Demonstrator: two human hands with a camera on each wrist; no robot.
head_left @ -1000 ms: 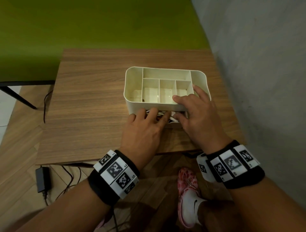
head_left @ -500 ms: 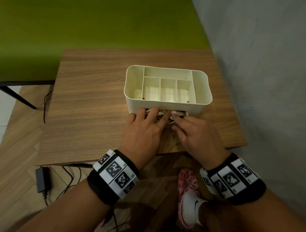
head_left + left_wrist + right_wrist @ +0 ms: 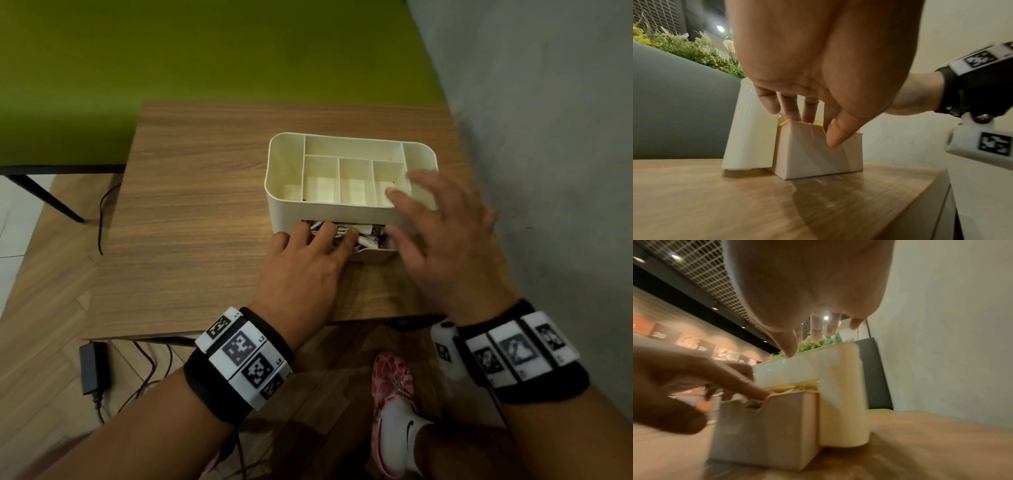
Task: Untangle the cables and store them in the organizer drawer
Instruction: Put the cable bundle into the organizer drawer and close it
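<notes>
A cream organizer [image 3: 352,138] with open top compartments stands on the wooden table [image 3: 205,205]. Its bottom drawer [image 3: 375,255] is pulled partly out toward me and holds white cables [image 3: 368,236]. My left hand [image 3: 317,240] lies palm down, its straight fingers pressing the cables in the drawer. The left wrist view shows those fingers [image 3: 789,107] reaching over the drawer front [image 3: 818,154], thumb hanging in front. My right hand [image 3: 428,222] hovers blurred, fingers spread, over the organizer's right end, holding nothing. In the right wrist view its fingers [image 3: 816,331] are above the organizer [image 3: 842,394].
A grey wall [image 3: 548,137] runs close along the table's right side, a green wall [image 3: 205,51] behind. The near table edge [image 3: 239,330] is just behind my wrists. On the floor lie a black power adapter [image 3: 92,366] with cords and a foot in a pink-white shoe [image 3: 397,411].
My right hand went from the organizer's top rim down to the drawer, and has now lifted up and right over the organizer. My left hand stayed on the cables.
</notes>
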